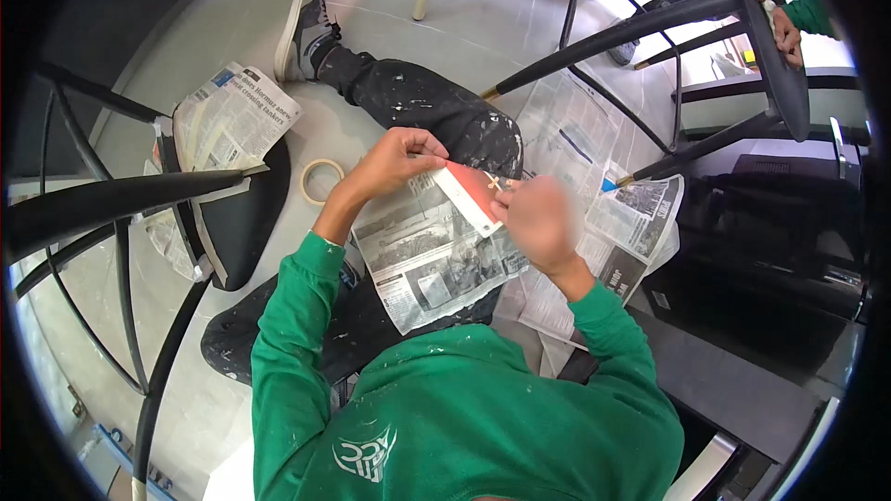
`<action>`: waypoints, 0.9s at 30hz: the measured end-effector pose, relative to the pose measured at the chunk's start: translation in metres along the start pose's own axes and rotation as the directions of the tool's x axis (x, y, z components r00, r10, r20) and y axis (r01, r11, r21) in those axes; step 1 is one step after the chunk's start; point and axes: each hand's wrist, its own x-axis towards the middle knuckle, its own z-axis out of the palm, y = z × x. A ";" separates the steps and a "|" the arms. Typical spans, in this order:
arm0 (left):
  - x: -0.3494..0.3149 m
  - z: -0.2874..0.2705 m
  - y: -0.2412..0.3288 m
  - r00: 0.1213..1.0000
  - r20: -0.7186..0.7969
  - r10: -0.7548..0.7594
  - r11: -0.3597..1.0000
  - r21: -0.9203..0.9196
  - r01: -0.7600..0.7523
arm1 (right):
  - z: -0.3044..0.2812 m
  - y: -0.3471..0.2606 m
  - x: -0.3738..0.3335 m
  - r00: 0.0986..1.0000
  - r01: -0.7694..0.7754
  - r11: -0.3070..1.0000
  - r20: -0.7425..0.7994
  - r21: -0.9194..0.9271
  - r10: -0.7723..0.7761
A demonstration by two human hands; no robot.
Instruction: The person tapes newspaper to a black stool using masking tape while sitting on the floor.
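My left hand (401,165) pinches the upper left corner of a red-and-white piece of paper (469,193) over my lap. Fingers of my right hand (538,218) close at its right edge, beside a small yellowish cross-shaped thing (495,183). What that thing is, I cannot make out, and much of this hand is blurred. Beneath both hands a printed newspaper sheet (436,264) lies across my legs. A roll of masking tape (305,187) rests on the floor left of my left hand.
At left, an upturned black chair (251,227) has newspaper (237,116) on it. Dark legs of another chair (640,23) reach in from the right, where another person's hands (784,37) touch it. Newspapers (640,213) cover the floor at right, beside a black glossy unit (752,241).
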 end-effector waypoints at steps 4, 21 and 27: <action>0.001 0.002 0.003 0.998 -0.024 0.061 0.995 0.085 -0.059 | 0.009 -0.001 -0.007 0.998 0.060 0.989 0.005 0.135 -0.062; -0.065 0.002 0.062 0.943 -0.140 0.302 0.891 0.393 -0.227 | -0.007 0.002 0.107 0.595 -0.751 0.492 0.774 0.440 0.215; -0.226 -0.055 0.059 0.815 -0.518 0.260 0.860 0.507 0.048 | 0.055 -0.045 0.192 0.818 -0.421 0.544 0.563 0.726 -0.119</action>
